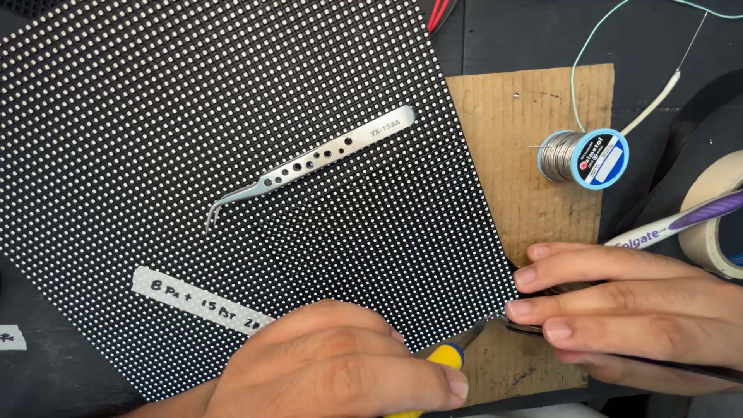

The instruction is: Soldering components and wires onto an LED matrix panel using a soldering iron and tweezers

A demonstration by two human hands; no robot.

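At the near corner of the LED panel [232,178], we close our left hand [340,364] around a yellow-handled tool [447,356], its metal tip aimed at that corner. Our right hand [619,302] comes in from the panel's right side, fingers drawn together and pressed over a thin dark metal piece [534,328] just beside the same corner. Whether those fingers pinch the piece or only pin it down, we cannot tell.

The step looks like fine work at the panel's edge. We judge it goes best with the right hand bracing the corner flat against the cardboard sheet [526,155], so the panel cannot slide. The left hand would do well to rest its heel on the panel and steer the tip in small moves. The dots sit close together, so a slip could scrape several.

On the panel's near-left part a strip of pale tape [186,298] with handwriting lies flat. At the panel's middle, curved-tip steel tweezers [309,162] rest loose. They could roll if the panel tips, so we would keep it level.

Right of the panel, on the cardboard, stands a solder spool [584,157] with a blue rim. Further right of the panel lie a white-and-purple handle [681,220] and a roll of masking tape [716,220], on the dark worktop [526,31].
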